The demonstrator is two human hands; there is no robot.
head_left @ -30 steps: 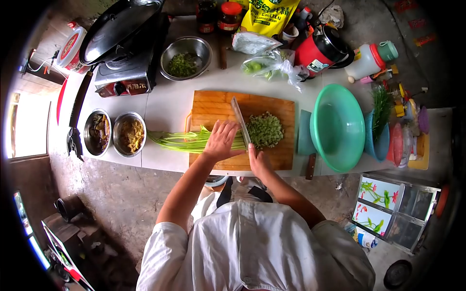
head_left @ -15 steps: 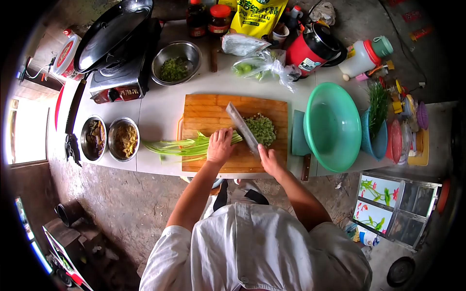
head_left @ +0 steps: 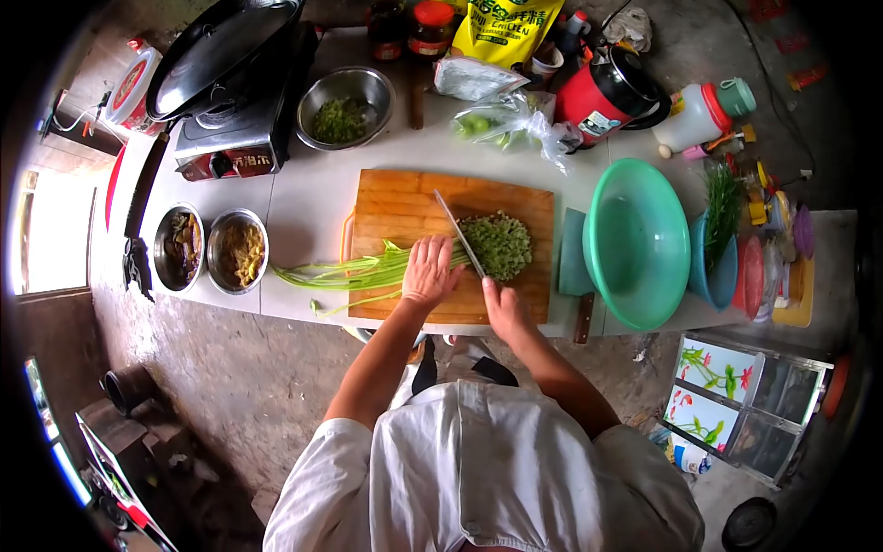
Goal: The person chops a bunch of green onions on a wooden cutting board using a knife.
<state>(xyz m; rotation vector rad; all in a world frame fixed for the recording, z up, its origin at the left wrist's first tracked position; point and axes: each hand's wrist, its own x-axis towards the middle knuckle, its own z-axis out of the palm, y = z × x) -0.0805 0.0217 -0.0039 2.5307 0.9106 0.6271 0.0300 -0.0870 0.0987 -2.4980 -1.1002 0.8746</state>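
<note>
Several long green celery stalks (head_left: 354, 273) lie across the wooden cutting board (head_left: 395, 198), their thin ends hanging past its left edge. My left hand (head_left: 430, 269) is closed over the stalks and holds them down, thumb towards the blade. In my right hand (head_left: 506, 308) is the handle of a kitchen cleaver (head_left: 460, 230), its blade seen nearly edge-on and slanting up to the left, where the stalks end. A pile of chopped celery (head_left: 501, 247) sits right of the blade. Whether the blade touches the board is hard to see.
Right of the board are a green basin (head_left: 602, 241) and a wooden handle (head_left: 583, 317). Two metal bowls of food (head_left: 221, 287) stand left. Behind are a bowl of chopped greens (head_left: 386, 97), a gas stove (head_left: 225, 147), a bagged vegetable (head_left: 501, 120) and a red kettle (head_left: 589, 97).
The cleaver has turned from showing its broad side to nearly edge-on. My left hand's fingers are straighter over the stalks. The whole view has shifted slightly.
</note>
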